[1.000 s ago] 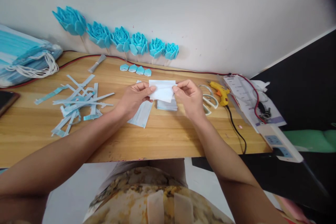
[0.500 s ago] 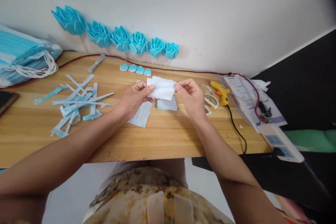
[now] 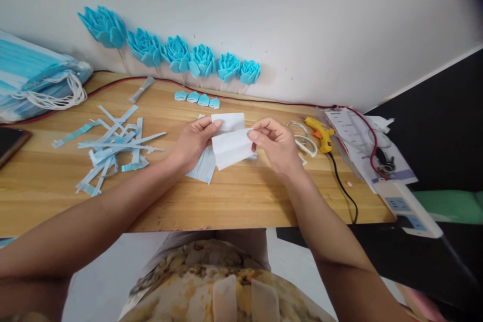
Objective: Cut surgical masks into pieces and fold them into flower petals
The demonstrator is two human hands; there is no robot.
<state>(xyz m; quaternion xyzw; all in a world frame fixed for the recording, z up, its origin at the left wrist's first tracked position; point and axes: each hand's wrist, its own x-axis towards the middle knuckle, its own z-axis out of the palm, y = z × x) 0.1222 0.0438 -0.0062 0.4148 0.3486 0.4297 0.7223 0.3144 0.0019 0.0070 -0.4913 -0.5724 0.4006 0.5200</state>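
My left hand point(image 3: 196, 143) pinches a white fabric piece point(image 3: 233, 122) by its left edge, thumb on top. A second white piece point(image 3: 233, 148) hangs from my right hand point(image 3: 274, 146), gripped at its upper right corner between thumb and fingers. It overlaps the lower part of the first piece and is tilted. Under my hands lies a pleated pale blue mask sheet point(image 3: 204, 168), partly covered by the left hand. A stack of cut pieces point(image 3: 252, 156) is almost wholly hidden behind the right-hand piece.
Blue mask flowers point(image 3: 176, 54) on sticks lean along the wall, with several folded petals point(image 3: 204, 99) before them. Cut strips point(image 3: 113, 146) lie left, near bagged masks point(image 3: 33, 78). Scissors point(image 3: 306, 146), a yellow glue gun point(image 3: 320, 133) and a power strip point(image 3: 409, 209) are right.
The two white pieces, earlier lying together between my hands, are now apart. My right hand has drawn one downward, and it now covers most of the stack.
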